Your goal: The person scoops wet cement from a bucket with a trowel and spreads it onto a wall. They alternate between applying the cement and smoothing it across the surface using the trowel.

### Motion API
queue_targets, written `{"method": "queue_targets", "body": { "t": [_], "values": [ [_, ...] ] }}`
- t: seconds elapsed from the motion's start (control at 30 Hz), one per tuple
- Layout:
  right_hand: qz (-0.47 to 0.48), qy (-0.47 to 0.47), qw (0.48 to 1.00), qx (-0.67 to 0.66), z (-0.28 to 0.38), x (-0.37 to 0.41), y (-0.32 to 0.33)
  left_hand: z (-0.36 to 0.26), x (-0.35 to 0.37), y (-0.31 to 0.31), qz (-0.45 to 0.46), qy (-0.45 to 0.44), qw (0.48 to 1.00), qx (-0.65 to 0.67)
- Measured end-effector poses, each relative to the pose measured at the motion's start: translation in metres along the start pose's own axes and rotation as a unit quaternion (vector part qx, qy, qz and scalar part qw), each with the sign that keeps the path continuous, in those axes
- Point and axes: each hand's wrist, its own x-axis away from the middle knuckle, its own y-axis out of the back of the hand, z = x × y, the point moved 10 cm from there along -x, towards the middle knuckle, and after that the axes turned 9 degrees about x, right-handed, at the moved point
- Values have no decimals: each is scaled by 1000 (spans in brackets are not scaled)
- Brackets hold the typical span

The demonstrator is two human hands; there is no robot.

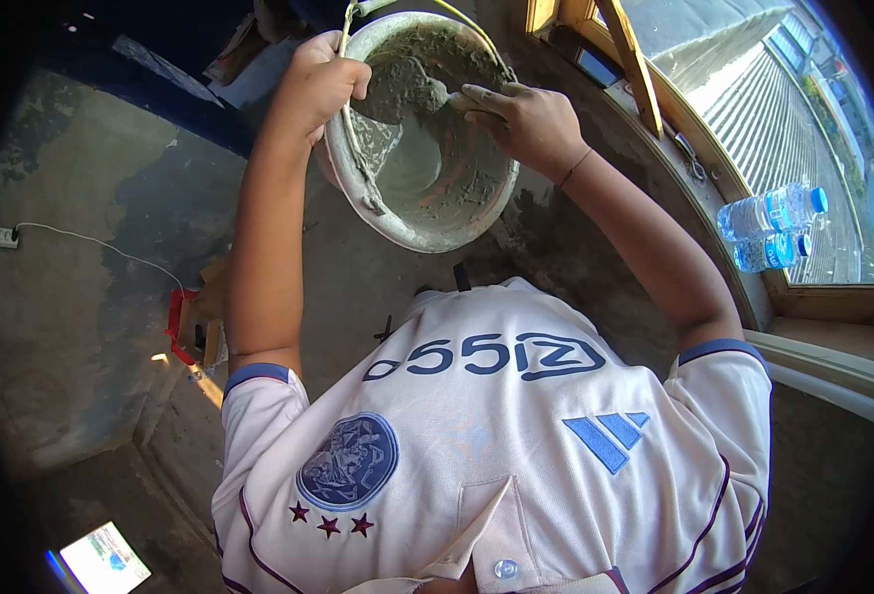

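1. Bucket [419, 241] – upper middle of the view, ahead of the person, tilted so that its mouth faces the camera. Whether its base rests on anything, I cannot tell. Its wall looks stiff and not fragile; with the wet load it is probably fairly heavy, the weight apt to shift as it tilts.
2. Far left: a power strip [1, 237], its cord [100, 238] running off to the right.
3. Left hand [320, 84]: closed on the bucket's left rim, beside the handle [372, 6]. That seems a sound place to hold it, though smeared stretches of rim would likely be slippery.
4. Mortar [427, 45], by its look: grey and wet, clinging thickly to the inside wall, with a paler wet patch lower down.
5. Trowel [397, 84], or something like it, inside the bucket – its face coated, so best held by the grip.
6. Right hand [534, 124]: at the bucket's mouth, fingers narrowed around the trowel's grip.
7. Far right: two bottles [769, 213] by the window [823, 139].
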Motion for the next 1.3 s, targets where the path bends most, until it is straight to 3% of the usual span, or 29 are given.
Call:
{"method": "queue_targets", "body": {
  "t": [0.4, 0.5, 0.57, 0.63, 0.73, 0.93, 1.0, 1.03, 1.07, 1.13, 1.23, 1.3],
  "values": [
    [-11, -9, 999, -51, -11, 29, -4, 63, 1, 22, -23, 76, 995, 53],
    [13, -51, 996, -71, -18, 45, -23, 95, 1, 27, -16, 89, 995, 33],
    [-12, -122, 984, -128, -25, 67, -35, 121, 11, 34, -55, 110, 990, 68],
    [30, -144, 979, -141, -19, 82, -48, 162, 23, 37, -69, 139, 981, 115],
    [22, -204, 960, -191, -26, 103, -80, 196, 28, 40, -146, 114, 978, 93],
    [198, -306, 890, -273, 2, 192, -199, 346, 87, 46, -254, 190, 944, 96],
    [260, -365, 835, -319, 14, 229, -259, 416, 107, 51, -274, 218, 931, 103],
    [270, -363, 833, -317, 20, 238, -290, 449, 117, 57, -299, 201, 927, 106],
    [295, -392, 822, -289, 28, 274, -277, 475, 167, 40, -322, 225, 911, 128],
    [307, -421, 807, -279, 35, 315, -308, 528, 199, 34, -322, 277, 898, 113],
    [276, -396, 840, -246, 32, 322, -365, 610, 216, 44, -326, 303, 890, 97],
    [316, -463, 787, -256, 23, 353, -372, 631, 256, 33, -335, 323, 881, 87]
  ]
}}
